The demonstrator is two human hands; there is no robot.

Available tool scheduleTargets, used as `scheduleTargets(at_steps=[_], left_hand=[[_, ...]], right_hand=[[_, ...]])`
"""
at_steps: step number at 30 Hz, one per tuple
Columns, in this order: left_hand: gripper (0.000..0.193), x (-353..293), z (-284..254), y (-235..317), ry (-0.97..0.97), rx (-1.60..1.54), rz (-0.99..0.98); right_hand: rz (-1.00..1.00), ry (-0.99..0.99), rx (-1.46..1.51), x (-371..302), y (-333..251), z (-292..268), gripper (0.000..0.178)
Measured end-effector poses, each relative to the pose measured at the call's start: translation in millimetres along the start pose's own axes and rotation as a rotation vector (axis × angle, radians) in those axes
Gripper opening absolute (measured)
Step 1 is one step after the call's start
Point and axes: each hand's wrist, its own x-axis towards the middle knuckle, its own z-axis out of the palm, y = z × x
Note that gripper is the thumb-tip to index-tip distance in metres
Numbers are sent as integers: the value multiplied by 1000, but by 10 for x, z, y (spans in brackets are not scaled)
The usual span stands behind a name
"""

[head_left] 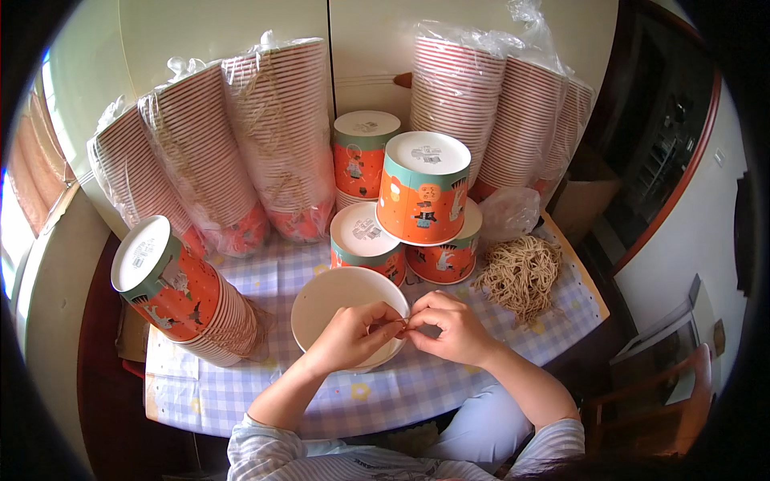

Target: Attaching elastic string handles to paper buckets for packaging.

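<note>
An open paper bucket (319, 309) with a white inside stands upright on the table in front of me. My left hand (353, 333) reaches over its mouth, thumb and fingers pinched together. My right hand (451, 330) is pinched too, its fingertips meeting the left ones at the bucket's right rim. What lies between the fingertips is too small to tell. Right of the hands lies a tangled heap of beige string (523, 276). Just behind, an orange and green bucket (425, 188) sits upside down across two other upturned buckets (367, 232).
A leaning stack of nested buckets (188, 289) stands at the left. Tall plastic-wrapped bucket stacks (281, 136) line the back left, with more wrapped stacks (457, 104) at the back right. A checked cloth (265, 401) covers the table. A wooden chair (662, 409) is at the lower right.
</note>
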Motion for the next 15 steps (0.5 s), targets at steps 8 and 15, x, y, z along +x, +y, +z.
scheduleTargets(at_steps=[8,15], left_hand=[[12,12,38,-15,37,-143,-34],[10,12,12,-86,42,-226,-27]], right_hand=[[93,97,173,2,-18,-90,10],[-41,-35,88,-10,-75,-87,11]])
